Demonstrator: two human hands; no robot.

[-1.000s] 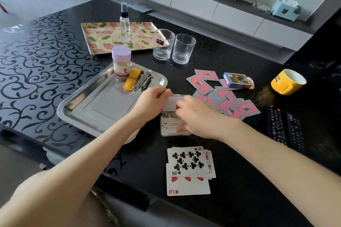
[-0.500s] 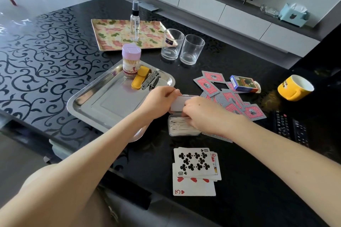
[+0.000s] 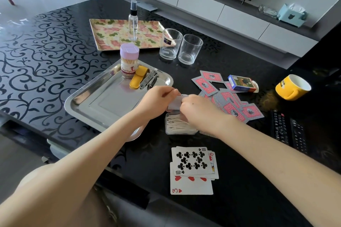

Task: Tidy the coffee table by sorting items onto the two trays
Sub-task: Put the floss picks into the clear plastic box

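Note:
A clear plastic box of cotton swabs stands on the black table just right of the steel tray. Its hinged lid is raised. My left hand pinches the lid's left side and my right hand grips it from the right, over the box. On the steel tray stand a toothpick jar, a yellow case and nail clippers. The floral tray behind holds a spray bottle.
Two glasses stand behind the steel tray. Red-backed cards lie scattered at right with a card box. Face-up cards lie near the front edge. A yellow mug and remotes are at far right.
Both hands stay on the swab box lid, with only slight finger shifts. The camera view has drifted a little to the left and down.

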